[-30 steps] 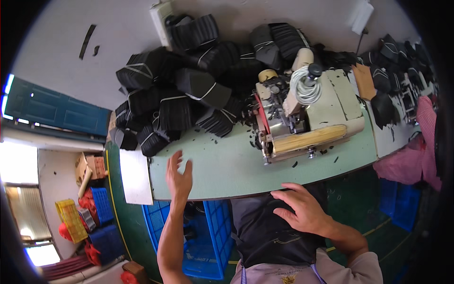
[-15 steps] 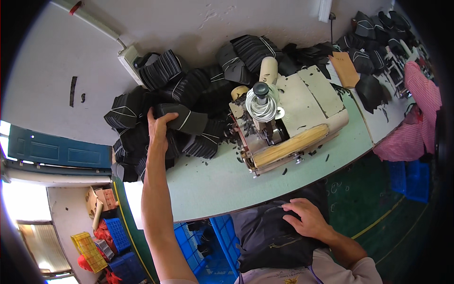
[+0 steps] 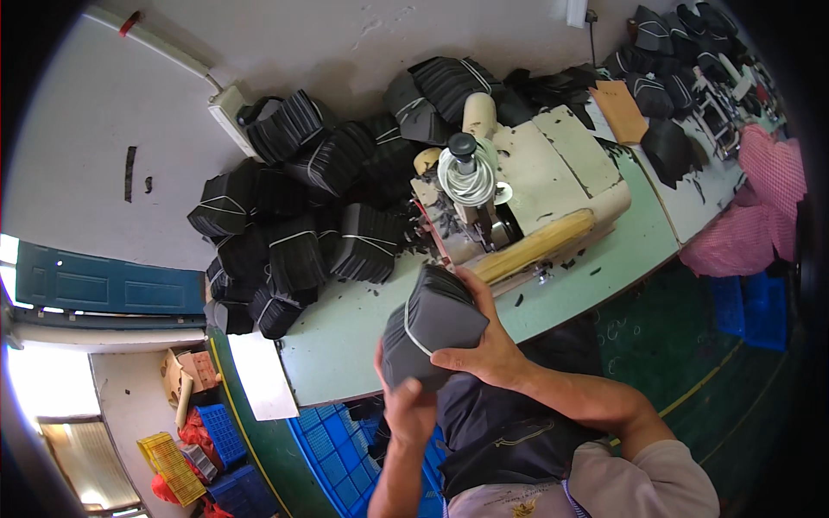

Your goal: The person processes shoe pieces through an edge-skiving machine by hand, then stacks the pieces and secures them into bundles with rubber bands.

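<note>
A thick bundle of dark grey cut pieces (image 3: 447, 326), stacked and tied with a white band (image 3: 413, 332), is held up over the front part of the table. My left hand (image 3: 409, 416) grips its lower left end, thumb on the near face. On the opposite side my right hand (image 3: 499, 350) wraps round the bundle, its thumb lying near the band. Just beyond my hands stands a cream table machine (image 3: 561, 177) with a coil of white cord (image 3: 466, 177) on top and a yellowish padded bar (image 3: 535, 249) along its front.
Several similar banded bundles (image 3: 294, 250) are piled at the table's left and back. Dark scraps dot the pale green tabletop (image 3: 341, 345). A brown card (image 3: 620, 112) and pink checked cloth (image 3: 734, 224) are at the right. Below the front edge is a blue crate (image 3: 337, 449).
My left hand has brought a bundle from the left pile toward me. My right hand has risen from my lap, and both hands now grip the bundle.
</note>
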`<act>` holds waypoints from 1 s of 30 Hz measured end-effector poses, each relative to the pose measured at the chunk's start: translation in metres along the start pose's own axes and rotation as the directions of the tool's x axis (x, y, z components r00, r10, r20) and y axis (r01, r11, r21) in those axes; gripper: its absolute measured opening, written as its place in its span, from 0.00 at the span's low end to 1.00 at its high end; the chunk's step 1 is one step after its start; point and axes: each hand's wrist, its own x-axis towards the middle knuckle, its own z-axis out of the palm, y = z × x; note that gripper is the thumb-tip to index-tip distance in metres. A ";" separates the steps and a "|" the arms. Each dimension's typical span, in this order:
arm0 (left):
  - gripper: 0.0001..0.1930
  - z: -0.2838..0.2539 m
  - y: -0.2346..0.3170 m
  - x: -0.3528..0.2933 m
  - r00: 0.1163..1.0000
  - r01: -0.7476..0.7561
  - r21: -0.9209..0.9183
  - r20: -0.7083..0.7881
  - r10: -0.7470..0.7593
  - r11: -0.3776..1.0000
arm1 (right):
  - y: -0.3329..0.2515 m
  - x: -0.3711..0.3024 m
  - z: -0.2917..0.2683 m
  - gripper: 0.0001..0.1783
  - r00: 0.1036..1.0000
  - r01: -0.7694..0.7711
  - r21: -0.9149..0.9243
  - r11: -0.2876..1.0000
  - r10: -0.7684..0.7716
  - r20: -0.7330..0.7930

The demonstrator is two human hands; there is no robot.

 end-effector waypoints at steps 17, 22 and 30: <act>0.50 -0.046 -0.003 -0.030 0.884 0.457 -0.226 0.221 -0.411 0.860 | -0.052 -0.040 -0.018 0.14 0.856 0.512 -0.573 0.640 -0.438 0.275; 0.49 -0.047 0.002 -0.033 0.848 0.511 -0.167 0.254 -0.464 0.843 | -0.062 -0.040 -0.024 0.12 0.864 0.503 -0.588 0.633 -0.373 0.338; 0.45 -0.055 0.007 -0.031 0.778 0.613 -0.031 0.197 -0.597 0.789 | -0.058 -0.057 -0.010 0.09 0.790 0.572 -0.803 0.167 -0.375 0.484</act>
